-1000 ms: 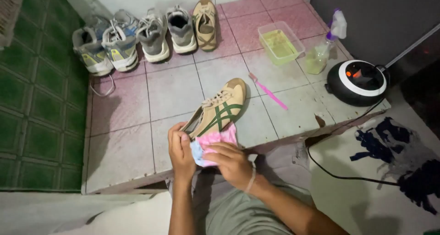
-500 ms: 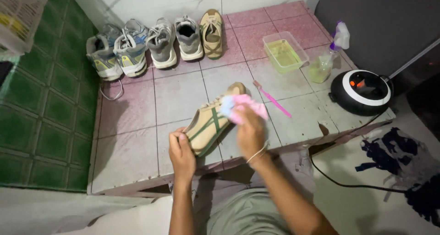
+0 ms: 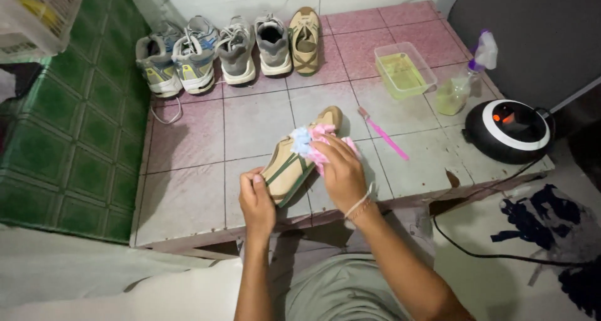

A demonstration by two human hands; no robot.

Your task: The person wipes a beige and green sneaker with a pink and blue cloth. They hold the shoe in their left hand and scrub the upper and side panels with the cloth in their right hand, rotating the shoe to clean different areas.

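Observation:
A tan sneaker with green stripes (image 3: 294, 164) lies on its side on the pink tiled platform (image 3: 188, 189). My left hand (image 3: 258, 202) grips its heel end. My right hand (image 3: 341, 170) presses a pink and light-blue cloth (image 3: 310, 139) against the shoe's upper near the toe. A pink toothbrush (image 3: 383, 134) lies on the tiles just right of the shoe.
Several sneakers (image 3: 225, 48) line the back wall. A clear tub of yellowish liquid (image 3: 404, 70) and a spray bottle (image 3: 460, 86) stand at the back right. A round black and white appliance (image 3: 508, 130) with a cord sits at the right edge. Green tiles (image 3: 69, 139) lie left.
My right hand has moved the cloth along the shoe, from the heel end a second ago up toward the toe. The left hand keeps holding the heel.

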